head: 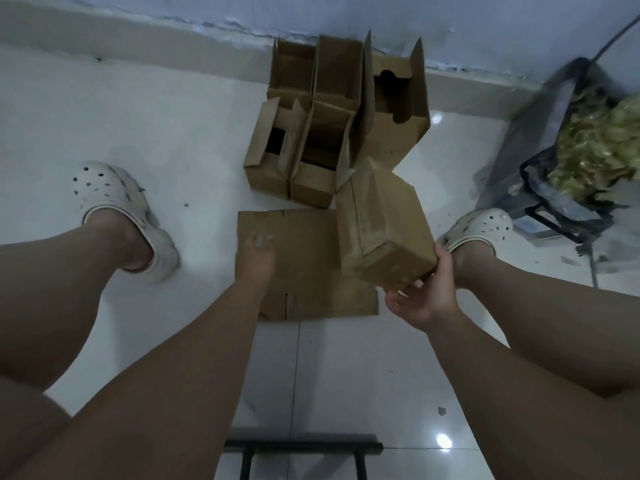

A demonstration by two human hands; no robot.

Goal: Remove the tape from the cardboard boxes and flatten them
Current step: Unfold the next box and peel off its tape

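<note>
My right hand (427, 292) grips the near bottom corner of a closed cardboard box (381, 226) and holds it tilted above the floor; a strip of clear tape runs along its top face. My left hand (256, 254) hovers over a flattened box (311, 265) that lies on the white tiles, fingers loosely curled, holding nothing. Behind the flat sheet stands a cluster of several open cardboard boxes (332, 123) against the wall, flaps up.
A dark plastic bag (568, 161) stuffed with yellowish crumpled tape or packing sits at the right by the wall. My feet in white clogs (114, 202) stand either side of the flat sheet. A black stool frame (301, 448) is below me.
</note>
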